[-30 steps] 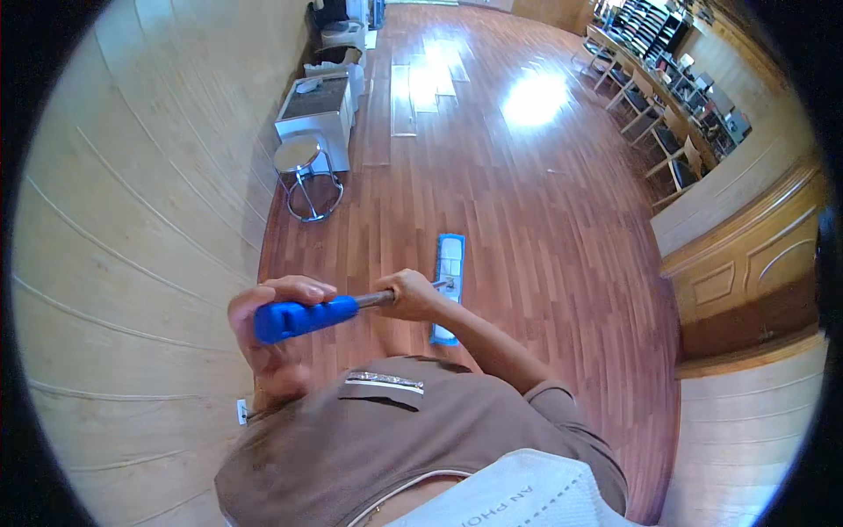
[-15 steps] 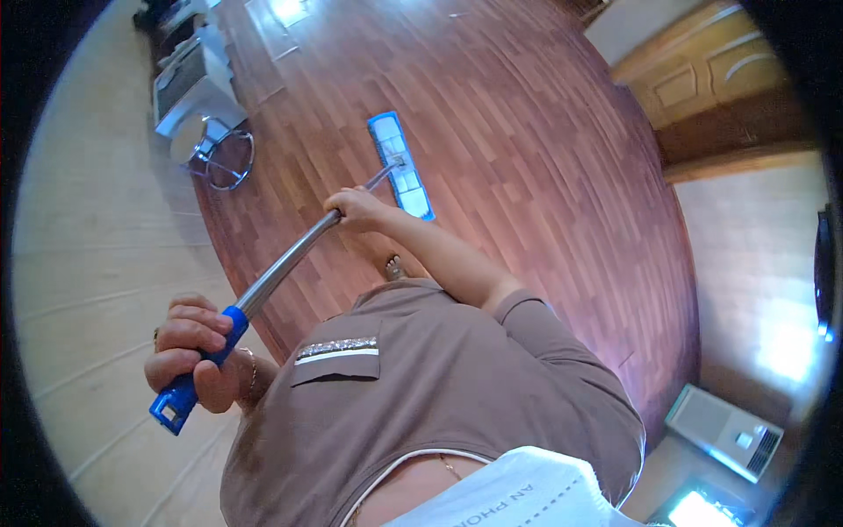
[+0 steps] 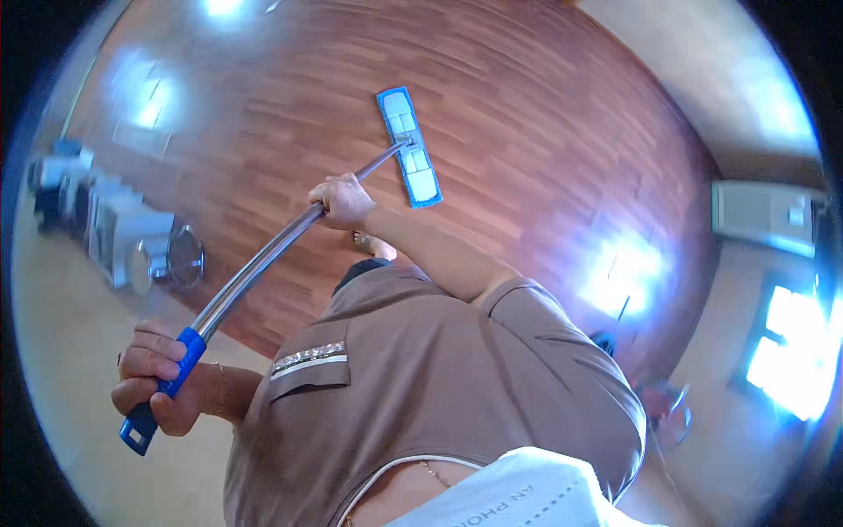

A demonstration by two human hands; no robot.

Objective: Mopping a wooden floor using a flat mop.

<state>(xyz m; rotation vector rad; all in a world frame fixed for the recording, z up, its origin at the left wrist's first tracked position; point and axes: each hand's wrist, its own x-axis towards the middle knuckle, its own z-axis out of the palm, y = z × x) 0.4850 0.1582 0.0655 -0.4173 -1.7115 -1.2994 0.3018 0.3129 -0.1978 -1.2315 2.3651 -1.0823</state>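
Note:
My left hand (image 3: 160, 378) is wrapped round the blue grip at the top end of a flat mop's metal pole (image 3: 263, 262). Further down the same pole, my right hand (image 3: 344, 202) is closed round it, its forearm crossing in front of my body. The pole slants away to the flat mop head (image 3: 409, 147), a long rectangle with a white top and a fringed blue pad, which lies on the wood floor. One bare foot (image 3: 375, 247) shows just behind my right hand.
The reddish plank floor (image 3: 527, 132) carries bright reflections. At the left stand a chrome-based stool (image 3: 184, 256) and a white cabinet-like piece (image 3: 132, 233), both blurred. A pale box-shaped appliance (image 3: 764, 215) is by the right wall, near a bright window (image 3: 795, 351).
My body and view have turned to the right, so the stool and appliance appear elsewhere. The mop head has swung along with me, and both hands keep their hold on the pole.

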